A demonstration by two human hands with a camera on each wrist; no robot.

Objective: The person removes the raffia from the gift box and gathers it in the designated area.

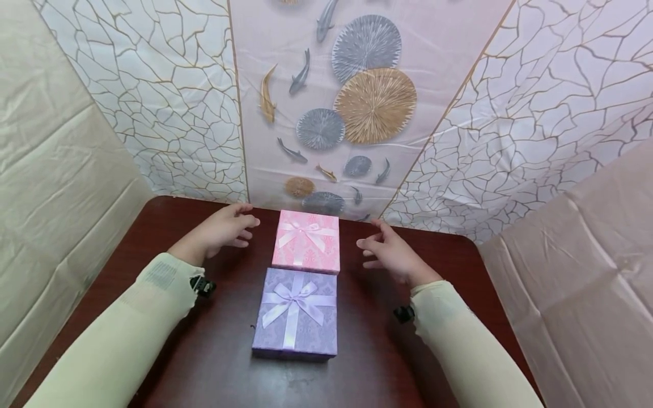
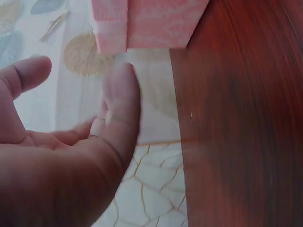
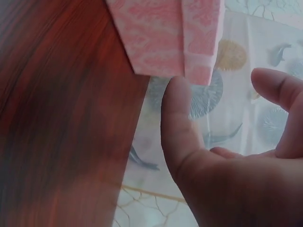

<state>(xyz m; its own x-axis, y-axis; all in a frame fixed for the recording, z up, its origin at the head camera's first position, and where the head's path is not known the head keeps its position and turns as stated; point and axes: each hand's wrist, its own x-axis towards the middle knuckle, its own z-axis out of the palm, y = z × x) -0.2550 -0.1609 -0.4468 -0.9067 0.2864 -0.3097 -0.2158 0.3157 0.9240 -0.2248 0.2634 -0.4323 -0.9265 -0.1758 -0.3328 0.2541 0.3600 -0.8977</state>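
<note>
A pink gift box (image 1: pixel 326 249) with a pale ribbon bow lies toward the back of the table. Directly in front of it, nearer the person, is a purple gift box (image 1: pixel 322 334) with a lilac bow. To the left of the pink box hovers the left hand (image 1: pixel 224 229), fingers loosely bent and nothing in them. The right hand (image 1: pixel 390 252) is held on the other side, likewise holding nothing, its fingers pointing toward the pink box. Both wrist views show the pink box's side (image 2: pixel 156 23) just beyond the fingertips, with a gap between.
The dark reddish wooden table (image 1: pixel 214 351) ends at a back wall covered in patterned cloth (image 1: pixel 183 113) with fish and round leaf prints. Beige padded panels (image 1: pixel 41 187) stand at the left and right. Small black devices (image 1: pixel 204 285) are strapped at the wrists.
</note>
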